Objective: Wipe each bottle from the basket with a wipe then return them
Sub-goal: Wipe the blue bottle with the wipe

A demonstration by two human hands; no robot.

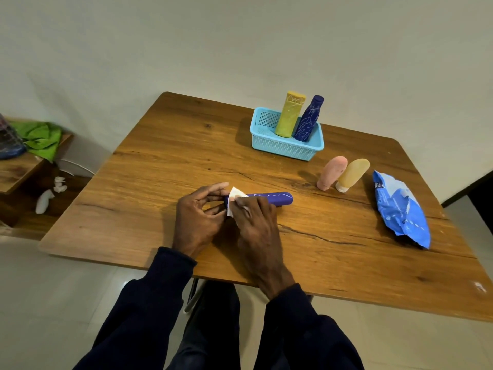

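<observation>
Left fingers [216, 188] pinch one bottle [277, 198], right fingers [256, 206] clutch wipe [236, 194]; basket [282, 150] holds two

Blue bottle [269, 198] sideways (white wipe [236, 194] against it)

Table [160, 161]: warm orange-brown wood with dark grain streaks and knots.
Basket [282, 150], far right: light blue, fine grid of perforations.
Yellow bottle [289, 116] in it: mustard, pale line drawing near the top.
Navy bottle [309, 118] beside it: deep blue, thin white scribbled lines.
Second navy bottle [274, 198], near centre: same deep blue, white zigzag lines.
Wipe [236, 194] on it: plain white.
Pink bottle [332, 172], right: pale salmon, unpatterned.
Amber bottle [352, 173]: ochre yellow, white cap.
Wipes pack [400, 209], right edge: bright blue, lighter blue and white patches.
Sleeves [149, 303]: near-black navy.
Cloth [40, 138], far left: bright green.
</observation>
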